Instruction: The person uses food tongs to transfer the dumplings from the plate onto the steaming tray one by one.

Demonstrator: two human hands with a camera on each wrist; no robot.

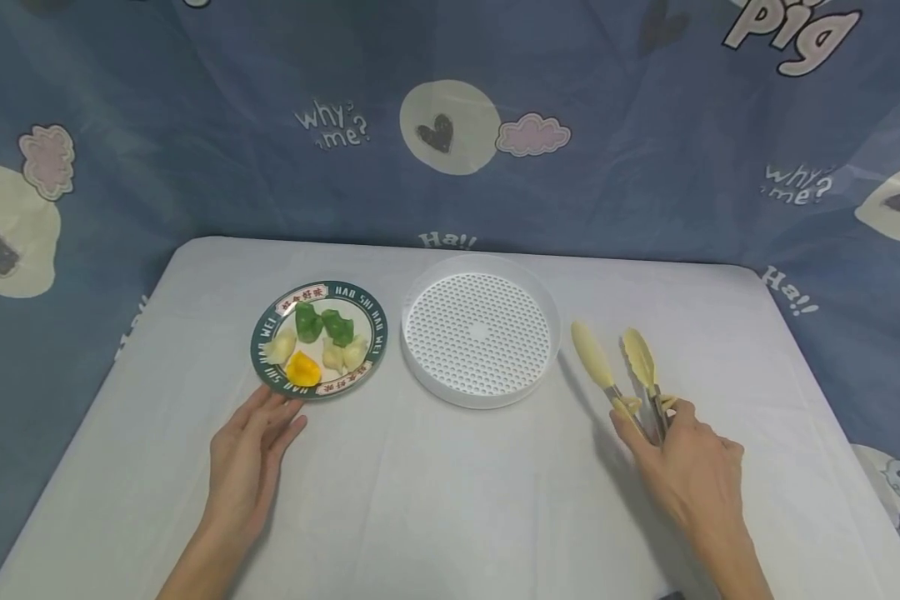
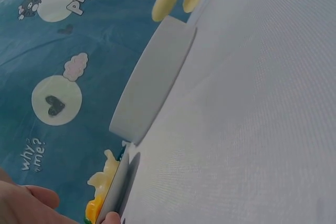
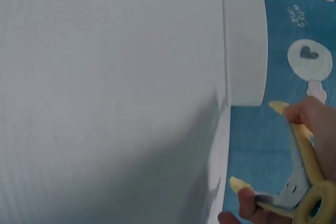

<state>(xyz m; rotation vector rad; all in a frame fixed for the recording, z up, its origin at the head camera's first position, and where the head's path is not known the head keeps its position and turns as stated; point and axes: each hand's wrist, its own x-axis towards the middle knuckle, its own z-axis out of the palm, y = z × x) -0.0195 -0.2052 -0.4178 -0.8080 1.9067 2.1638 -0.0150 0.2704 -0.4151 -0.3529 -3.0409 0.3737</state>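
Note:
My left hand [image 1: 246, 454] touches the near rim of a green-bordered plate [image 1: 379, 327] with its fingertips, the fingers loosely extended. On the plate lie two green pieces [image 1: 309, 323], a bright yellow piece [image 1: 303, 369] and several pale dumpling-like pieces [image 1: 279, 346]. In the left wrist view the plate [image 2: 116, 187] shows edge-on beside the fingers. With my right hand [image 1: 690, 467] I grip a pair of tongs [image 1: 591, 354] with pale yellow tips and metal arms. Their arms stand spread apart and nothing is between the tips. The ring-shaped yellow end [image 3: 316, 203] shows in the right wrist view.
A round white tray [image 1: 450, 395] with a perforated base and raised wall stands between the plate and the tongs. A white cloth [image 1: 450, 500] covers the table. Behind hangs a blue printed curtain [image 1: 270, 183]. A small dark object [image 1: 672, 596] shows at the bottom edge.

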